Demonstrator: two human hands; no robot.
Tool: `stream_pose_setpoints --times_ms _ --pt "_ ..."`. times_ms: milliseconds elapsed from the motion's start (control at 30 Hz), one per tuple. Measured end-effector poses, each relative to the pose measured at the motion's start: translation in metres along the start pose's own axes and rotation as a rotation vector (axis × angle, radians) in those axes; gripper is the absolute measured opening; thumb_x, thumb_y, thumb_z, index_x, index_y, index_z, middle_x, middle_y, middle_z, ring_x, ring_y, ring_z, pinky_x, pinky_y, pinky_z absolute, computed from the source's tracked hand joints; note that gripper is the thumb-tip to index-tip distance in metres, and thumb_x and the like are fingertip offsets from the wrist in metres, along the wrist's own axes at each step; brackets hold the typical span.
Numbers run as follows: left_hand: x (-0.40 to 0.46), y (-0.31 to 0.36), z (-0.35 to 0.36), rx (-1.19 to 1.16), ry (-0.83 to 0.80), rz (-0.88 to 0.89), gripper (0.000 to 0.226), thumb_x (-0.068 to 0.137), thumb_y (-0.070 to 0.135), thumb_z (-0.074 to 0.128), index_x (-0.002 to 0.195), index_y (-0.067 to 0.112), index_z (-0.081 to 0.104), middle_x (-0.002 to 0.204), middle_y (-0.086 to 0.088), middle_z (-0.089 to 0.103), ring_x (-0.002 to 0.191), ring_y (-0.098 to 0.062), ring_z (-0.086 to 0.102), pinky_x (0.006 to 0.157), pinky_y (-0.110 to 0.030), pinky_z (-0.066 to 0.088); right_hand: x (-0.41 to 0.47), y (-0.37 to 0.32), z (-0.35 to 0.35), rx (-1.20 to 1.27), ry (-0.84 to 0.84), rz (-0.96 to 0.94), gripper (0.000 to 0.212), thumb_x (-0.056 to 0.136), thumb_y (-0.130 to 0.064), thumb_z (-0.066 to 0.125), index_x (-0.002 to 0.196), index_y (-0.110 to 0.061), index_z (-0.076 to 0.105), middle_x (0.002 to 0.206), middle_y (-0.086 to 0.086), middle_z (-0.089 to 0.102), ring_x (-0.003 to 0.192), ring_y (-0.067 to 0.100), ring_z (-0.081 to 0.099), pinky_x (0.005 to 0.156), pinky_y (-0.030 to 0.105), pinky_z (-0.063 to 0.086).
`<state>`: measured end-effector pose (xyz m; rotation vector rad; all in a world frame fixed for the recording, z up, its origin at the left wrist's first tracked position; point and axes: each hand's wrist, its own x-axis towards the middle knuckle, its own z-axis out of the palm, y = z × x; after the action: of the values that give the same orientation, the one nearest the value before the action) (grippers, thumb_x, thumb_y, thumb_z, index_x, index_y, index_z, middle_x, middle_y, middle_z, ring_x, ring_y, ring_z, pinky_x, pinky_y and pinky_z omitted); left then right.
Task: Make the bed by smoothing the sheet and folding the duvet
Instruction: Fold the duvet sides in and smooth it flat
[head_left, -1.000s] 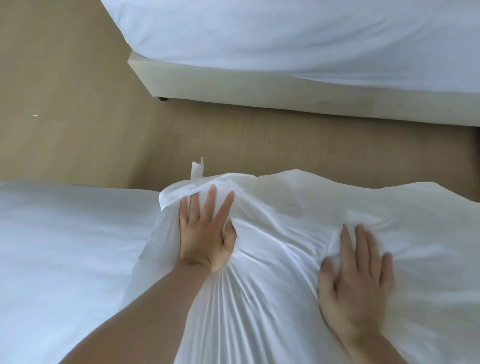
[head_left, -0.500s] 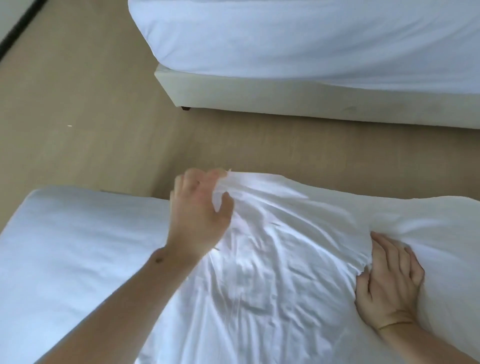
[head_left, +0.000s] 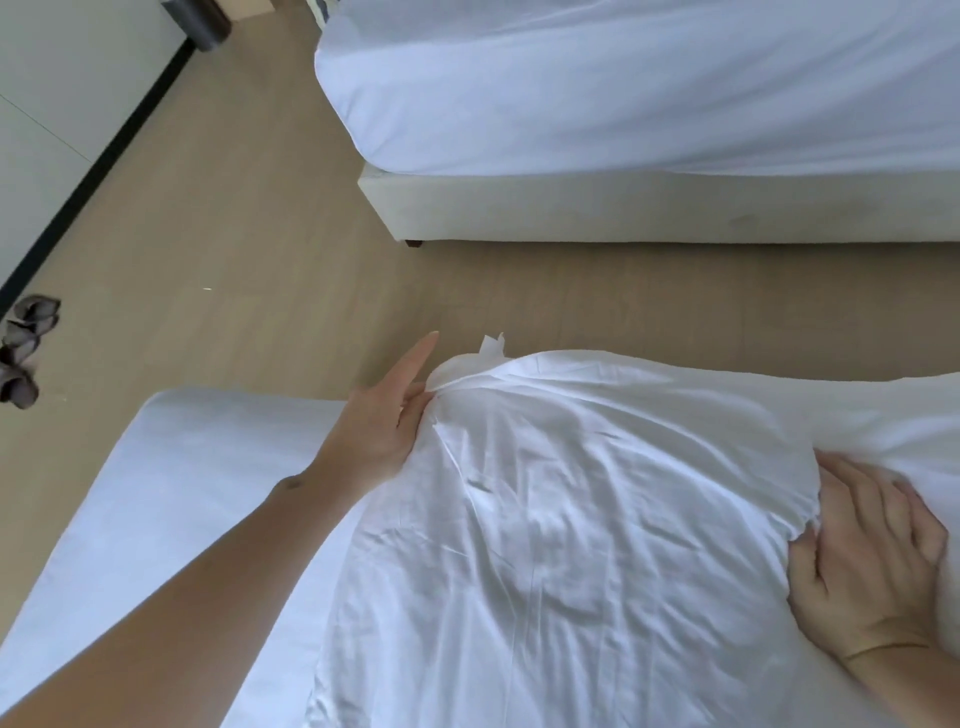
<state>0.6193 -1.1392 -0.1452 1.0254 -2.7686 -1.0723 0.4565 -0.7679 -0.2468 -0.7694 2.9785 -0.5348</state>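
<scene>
A white, creased duvet (head_left: 571, 519) lies bunched on the near bed and covers its right part. A small fabric tag (head_left: 491, 345) sticks up at its far left corner. The smooth white sheet (head_left: 182, 493) shows bare on the left part of the mattress. My left hand (head_left: 384, 415) rests against the duvet's left edge near that corner, with the fingers stretched out and the index finger pointing away. My right hand (head_left: 872, 561) presses flat into the duvet at the right. Its fingertips are partly hidden under a fold.
A second bed (head_left: 623, 78) with a white sheet on a cream base (head_left: 623, 208) stands across a strip of wooden floor (head_left: 260, 234). Dark shoes (head_left: 26, 353) lie by the wall with black skirting (head_left: 78, 182) at the left.
My left hand lifted from the duvet top, took the corner, and now lies stretched along the duvet's left edge. My right hand slid right and presses deeper. The view has widened leftward.
</scene>
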Motion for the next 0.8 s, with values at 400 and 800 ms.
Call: stream_pose_setpoints --times_ms 400,800 --pt "0.082 0.044 -0.035 -0.139 0.085 -0.194 0.052 0.083 -0.009 0.047 0.123 0.025 0.053 0.091 -0.01 0.06 0.077 -0.021 0.056 0.066 -0.029 0.044 0.001 0.003 0.002 0.021 0.05 -0.033 0.061 0.079 -0.03 0.034 0.126 -0.001 0.058 0.13 0.017 0.059 0.125 0.039 0.049 0.113 0.053 0.025" --pt "0.155 0.073 -0.049 -0.113 -0.002 -0.32 0.049 0.085 -0.011 0.033 0.094 0.02 0.07 0.108 -0.009 0.06 0.091 -0.027 0.056 0.077 -0.032 0.048 0.002 0.009 0.002 0.059 0.075 -0.057 0.055 0.079 -0.029 0.037 0.124 -0.005 0.057 0.13 0.014 0.06 0.123 0.035 0.05 0.112 0.05 0.027"
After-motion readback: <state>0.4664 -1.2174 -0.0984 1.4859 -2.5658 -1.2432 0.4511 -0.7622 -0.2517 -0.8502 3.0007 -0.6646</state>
